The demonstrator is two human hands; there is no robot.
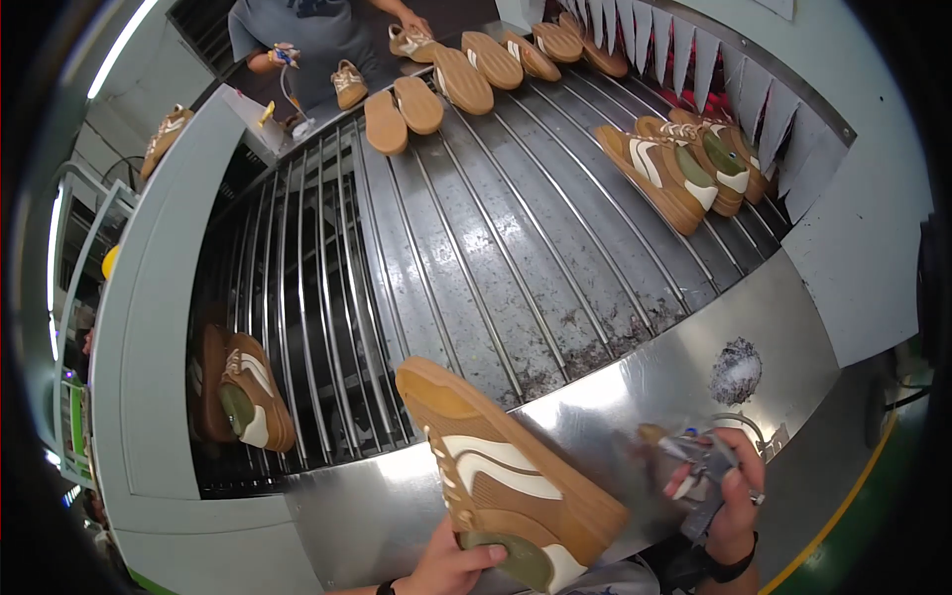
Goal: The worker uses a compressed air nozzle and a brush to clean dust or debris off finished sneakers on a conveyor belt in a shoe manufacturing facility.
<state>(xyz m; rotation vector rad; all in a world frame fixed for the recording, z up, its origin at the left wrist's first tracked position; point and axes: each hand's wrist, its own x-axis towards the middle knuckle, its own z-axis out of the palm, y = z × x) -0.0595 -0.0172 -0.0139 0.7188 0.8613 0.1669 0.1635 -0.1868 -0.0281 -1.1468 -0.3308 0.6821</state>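
A worker's left hand (448, 567) grips a brown sneaker (506, 471) by its heel, fingers closed inside the collar, above the steel ledge (635, 397). The right hand (729, 491) clasps what looks like a small metal tool (706, 458), apparently mid-inspection; next, tool must meet shoe.

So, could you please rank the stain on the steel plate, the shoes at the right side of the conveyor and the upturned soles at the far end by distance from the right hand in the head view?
From the right hand:
1. Stain, on the steel plate just above the hand.
2. Shoes, on the conveyor's right side.
3. Upturned soles, at the far end near another person.
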